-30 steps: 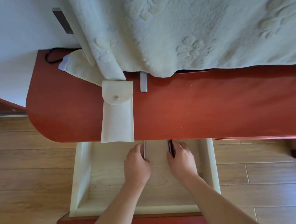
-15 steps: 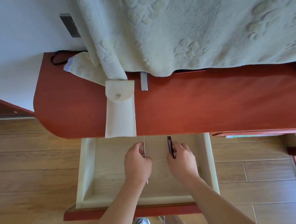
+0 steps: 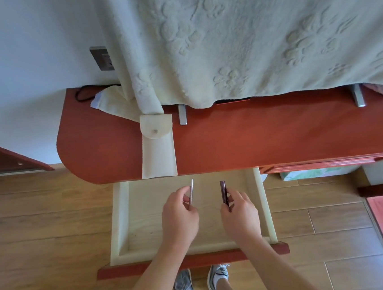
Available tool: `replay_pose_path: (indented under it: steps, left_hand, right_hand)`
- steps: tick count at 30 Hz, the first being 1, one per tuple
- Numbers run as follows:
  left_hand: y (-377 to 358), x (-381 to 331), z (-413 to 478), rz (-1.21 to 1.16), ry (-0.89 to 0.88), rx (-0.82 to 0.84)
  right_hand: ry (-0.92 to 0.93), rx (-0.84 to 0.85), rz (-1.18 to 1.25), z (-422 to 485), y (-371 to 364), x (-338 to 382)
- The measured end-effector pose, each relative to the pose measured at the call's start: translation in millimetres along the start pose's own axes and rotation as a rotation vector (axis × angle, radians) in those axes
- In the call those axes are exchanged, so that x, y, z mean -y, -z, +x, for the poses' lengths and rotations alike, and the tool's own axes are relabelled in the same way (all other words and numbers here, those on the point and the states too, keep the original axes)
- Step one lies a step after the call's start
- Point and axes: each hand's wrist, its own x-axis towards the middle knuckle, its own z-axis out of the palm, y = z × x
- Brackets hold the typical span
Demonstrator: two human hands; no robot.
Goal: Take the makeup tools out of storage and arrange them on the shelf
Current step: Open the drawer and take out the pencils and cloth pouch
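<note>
Drawer [image 3: 119,222] stands pulled out under the red worktop [image 3: 278,136]. I take that worktop for the shelf the task means. Both hands hang over the drawer floor.

Left hand [image 3: 180,217]: grip narrow, thumb and fingertips pinching a slim pale stick [image 3: 191,192], perhaps a liner pencil, its far end pointing at the worktop edge.

Right hand [image 3: 239,214]: grip narrow, pinching a short dark maroon tube [image 3: 223,192], lipstick or mascara by my guess.

The two tools are held roughly parallel, near each other but apart. They look lifted off the drawer floor, though I cannot be sure.

Progress, as I judge it: early. Two tools are in hand and none is laid on the worktop yet. A cream pouch [image 3: 158,152] with a snap flap lies closed on the worktop, its near end at the front edge just above the drawer. I cannot tell whether it holds more tools. The visible drawer floor shows nothing else, and its back part is hidden under the worktop.

A pale blanket [image 3: 245,34] drapes over the rear of the worktop, leaving the front strip bare.

Left to do: carry both tools over the edge, set them down right of the pouch, then check the pouch and the drawer's back.
</note>
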Motion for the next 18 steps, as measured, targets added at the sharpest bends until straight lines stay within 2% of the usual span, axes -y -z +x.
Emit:
replay_pose_path:
  steps: [9, 18]
  left_hand:
    - [19.9, -26.6, 0.4, -0.056, -0.123, -0.012]
    - [21.8, -53.2, 33.2, -0.081, -0.176, -0.048]
  right_hand:
    - [0.032, -0.095, 0.030, -5.9, 27.3, 17.6]
    - [0.085, -0.092, 0.062, 24.4, 47.9, 36.9]
